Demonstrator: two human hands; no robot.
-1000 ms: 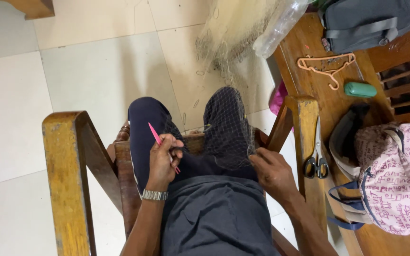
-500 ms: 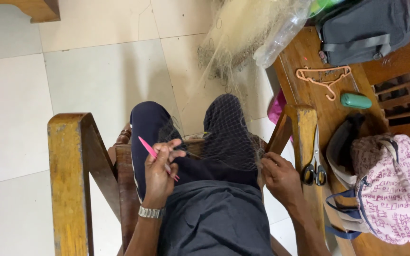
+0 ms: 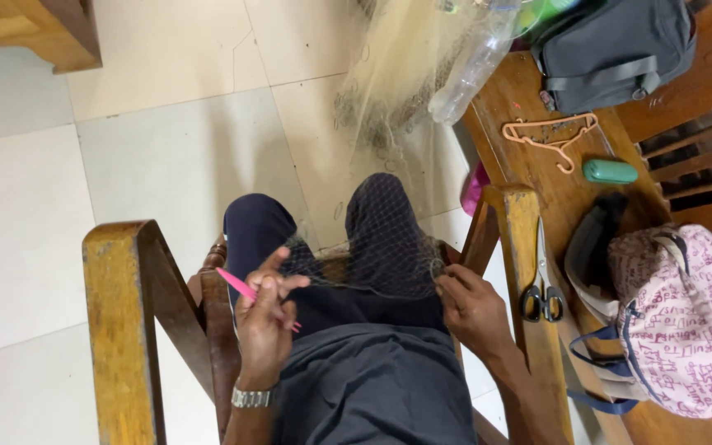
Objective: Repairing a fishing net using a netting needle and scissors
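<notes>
Head cam view: fishing net [image 3: 385, 247] draped over the knees, pink netting needle [image 3: 236, 284] in hand.

Left hand [image 3: 264, 325] is pinched narrow around the pink needle, which pokes out up-left, thumb and forefinger raised toward the mesh edge. Right hand [image 3: 473, 309] is closed on the net's edge by the right thigh, keeping it taut-ish. My read: the net's super light, floppy and snaggy, so it probably only behaves if you grip a strand or knot rather than a bunch. The needle looks stiff, thin plastic, best held mid-shaft. More pale net is piled on the tiled floor [image 3: 166, 140] ahead. Scissors [image 3: 542, 288] rest on the wooden armrest [image 3: 522, 222], just beside the right hand.
</notes>
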